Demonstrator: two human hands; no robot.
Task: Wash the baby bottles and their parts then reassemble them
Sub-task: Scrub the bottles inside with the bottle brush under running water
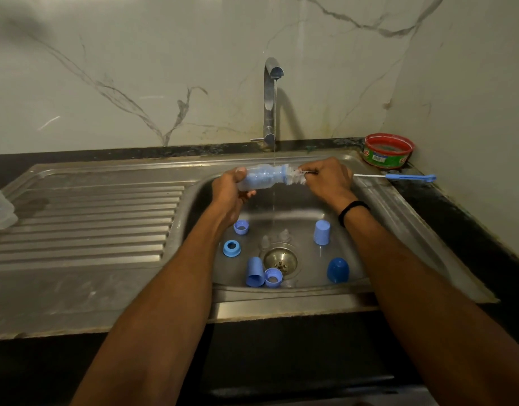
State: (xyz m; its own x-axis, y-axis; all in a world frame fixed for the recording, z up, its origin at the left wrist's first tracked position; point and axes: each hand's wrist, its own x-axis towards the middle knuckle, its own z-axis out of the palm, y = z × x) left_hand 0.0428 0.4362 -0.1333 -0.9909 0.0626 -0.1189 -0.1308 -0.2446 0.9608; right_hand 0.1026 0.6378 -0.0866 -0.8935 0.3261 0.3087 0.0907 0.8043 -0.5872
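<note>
One bottle (258, 178) lies crosswise, mouth rightward, brush (410, 177) apparently entering it.

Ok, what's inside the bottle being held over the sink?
The brush enters the bottle at its neck; something blue shows through the clear wall. The left hand covers its base.

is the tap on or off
On. A thin stream of water runs from the faucet down past the baby bottle into the sink.
</note>
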